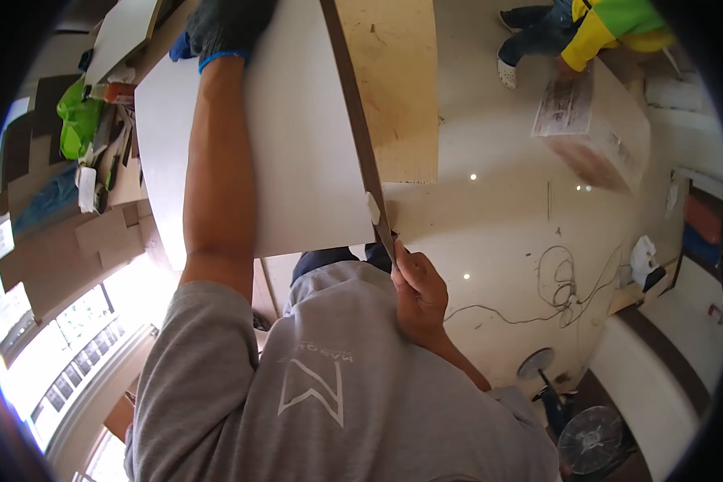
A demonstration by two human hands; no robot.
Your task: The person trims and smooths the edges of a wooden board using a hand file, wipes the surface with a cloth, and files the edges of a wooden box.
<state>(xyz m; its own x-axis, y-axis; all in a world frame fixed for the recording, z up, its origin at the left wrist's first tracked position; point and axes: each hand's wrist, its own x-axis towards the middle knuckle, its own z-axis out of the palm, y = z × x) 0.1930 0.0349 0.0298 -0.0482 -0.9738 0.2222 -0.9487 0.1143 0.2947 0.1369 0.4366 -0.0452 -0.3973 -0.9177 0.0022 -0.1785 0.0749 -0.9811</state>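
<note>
Edge strip (pixel 357 100), its end pinched in the right hand (pixel 420 296), wants steady tension; white panel (pixel 297 136) lies beneath the gloved left hand (pixel 231 28), grip unclear.

White panel (pixel 297 153) smooth, soft sheen; brown edge strip (pixel 365 153) matt; plywood-like sheet (pixel 398 88) bare wood; floor (pixel 498 229) smooth, glossy; shirt (pixel 377 410) matt cloth.

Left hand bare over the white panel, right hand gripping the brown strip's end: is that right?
No: the head view shows the left hand in a dark, blue-cuffed glove over the white panel; the right hand grips the brown strip's end.
</note>
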